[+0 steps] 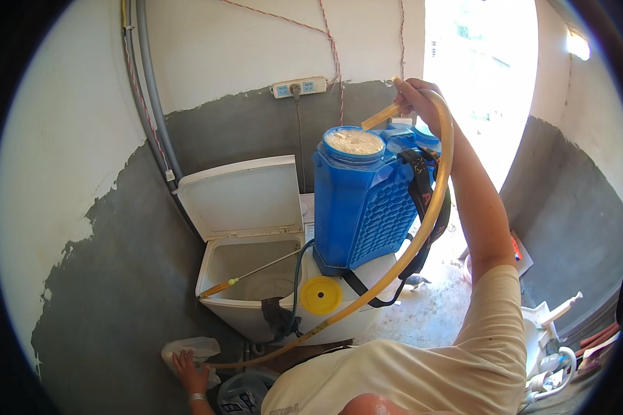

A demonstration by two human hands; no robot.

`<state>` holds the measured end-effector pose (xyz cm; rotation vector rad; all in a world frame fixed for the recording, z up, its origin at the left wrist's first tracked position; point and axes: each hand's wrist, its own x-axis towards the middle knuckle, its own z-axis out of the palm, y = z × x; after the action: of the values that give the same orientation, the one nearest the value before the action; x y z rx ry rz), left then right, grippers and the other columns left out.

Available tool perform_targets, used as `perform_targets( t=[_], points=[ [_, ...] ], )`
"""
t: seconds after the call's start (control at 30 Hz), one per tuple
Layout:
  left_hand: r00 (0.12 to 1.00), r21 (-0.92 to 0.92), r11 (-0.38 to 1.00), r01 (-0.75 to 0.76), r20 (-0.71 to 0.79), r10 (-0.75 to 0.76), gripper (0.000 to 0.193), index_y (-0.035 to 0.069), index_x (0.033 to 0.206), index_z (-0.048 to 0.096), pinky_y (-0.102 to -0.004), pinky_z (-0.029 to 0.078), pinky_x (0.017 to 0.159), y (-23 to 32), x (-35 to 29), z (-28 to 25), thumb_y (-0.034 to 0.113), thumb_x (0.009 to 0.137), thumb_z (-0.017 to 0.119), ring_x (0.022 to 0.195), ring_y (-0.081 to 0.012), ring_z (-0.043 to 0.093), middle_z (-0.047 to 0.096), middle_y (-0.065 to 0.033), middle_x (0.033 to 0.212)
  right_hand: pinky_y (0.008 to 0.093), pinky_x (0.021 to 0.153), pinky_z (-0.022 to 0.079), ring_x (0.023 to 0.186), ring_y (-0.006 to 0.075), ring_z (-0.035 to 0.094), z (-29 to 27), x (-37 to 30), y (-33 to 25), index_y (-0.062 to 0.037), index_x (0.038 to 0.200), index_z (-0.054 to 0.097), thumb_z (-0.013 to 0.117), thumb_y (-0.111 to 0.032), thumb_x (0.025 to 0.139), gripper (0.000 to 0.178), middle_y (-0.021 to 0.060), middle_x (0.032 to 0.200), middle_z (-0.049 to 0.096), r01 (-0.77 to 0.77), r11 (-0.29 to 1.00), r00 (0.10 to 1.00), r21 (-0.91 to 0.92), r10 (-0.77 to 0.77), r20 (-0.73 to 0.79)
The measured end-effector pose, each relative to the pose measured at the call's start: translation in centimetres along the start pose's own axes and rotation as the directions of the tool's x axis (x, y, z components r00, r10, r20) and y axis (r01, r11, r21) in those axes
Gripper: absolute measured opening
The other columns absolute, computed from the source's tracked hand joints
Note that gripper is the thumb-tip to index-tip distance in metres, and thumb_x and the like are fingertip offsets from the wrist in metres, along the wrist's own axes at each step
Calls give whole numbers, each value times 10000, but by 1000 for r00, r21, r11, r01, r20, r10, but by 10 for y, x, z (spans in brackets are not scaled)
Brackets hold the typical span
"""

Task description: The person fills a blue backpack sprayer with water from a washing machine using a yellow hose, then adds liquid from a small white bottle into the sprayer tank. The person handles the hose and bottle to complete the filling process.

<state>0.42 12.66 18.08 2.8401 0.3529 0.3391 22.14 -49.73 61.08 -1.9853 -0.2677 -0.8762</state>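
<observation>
Notably, your chief risk is overflow: pale froth (354, 142) crowds the open mouth of the blue tank (346, 214) at one o'clock, and added liquid could push it over. Second risk: a loosened hold could let the yellow hose (442, 187) slip. Your right hand (419, 104): fingers curled round the hose near its end. Your left hand (192, 377), seven o'clock: fingers on a white bag (199, 343); you cannot tell how tightly.

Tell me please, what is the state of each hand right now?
Left hand: touching the whitish plastic bag; whether it grips cannot be told.
Right hand: closed, holding the yellowish hose near its end.
</observation>
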Motion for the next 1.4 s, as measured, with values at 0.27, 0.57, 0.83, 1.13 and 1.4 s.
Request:
perform_targets(
  t=[0.27, 0.57, 0.83, 1.13, 1.4],
  points=[
    [1000, -6, 1000, -1, 4, 1, 671, 39, 1231, 458, -501, 244, 1086, 3, 1, -1, 137, 654, 786, 1377, -373, 124, 343, -179, 1389, 252, 571, 479, 576, 153, 572, -3, -3, 0, -28, 732, 643, 573, -355, 899, 374, 78, 646, 604, -9, 1000, 1000, -11, 9, -7],
    [1000, -7, 1000, -21, -13, 21, 663, 43, 1218, 458, -508, 243, 1080, -1, 1, 4, 134, 646, 780, 1370, -387, 139, 359, -183, 1372, 245, 555, 481, 565, 147, 575, -5, -1, 4, -24, 727, 648, 571, -362, 897, 386, 76, 633, 603, 2, 1000, 1000, -23, -3, -28],
    [994, 8, 994, -105, -36, 106, 635, 41, 1227, 450, -505, 241, 1081, -2, -3, -2, 126, 677, 756, 1362, -395, 157, 361, -180, 1370, 254, 591, 492, 596, 147, 592, -8, 0, 9, -30, 750, 643, 570, -385, 895, 391, 76, 660, 617, -3, 993, 1000, -122, 1, -24],
    [989, 29, 990, -139, -39, 140, 617, 48, 1252, 437, -502, 233, 1088, -10, -1, 6, 119, 711, 727, 1354, -402, 174, 360, -169, 1368, 284, 675, 493, 696, 169, 602, -13, 7, 24, -17, 851, 644, 514, -390, 922, 402, 87, 775, 632, 136, 989, 989, -63, -132, 61],
    [988, 41, 989, -145, -40, 147, 638, 56, 1262, 432, -500, 231, 1092, -1, 1, 4, 116, 703, 733, 1356, -398, 172, 367, -166, 1358, 273, 596, 492, 610, 162, 593, -3, -4, 2, 10, 775, 631, 540, -295, 918, 349, 84, 686, 619, 56, 997, 998, 54, -57, 6]
  ],
)
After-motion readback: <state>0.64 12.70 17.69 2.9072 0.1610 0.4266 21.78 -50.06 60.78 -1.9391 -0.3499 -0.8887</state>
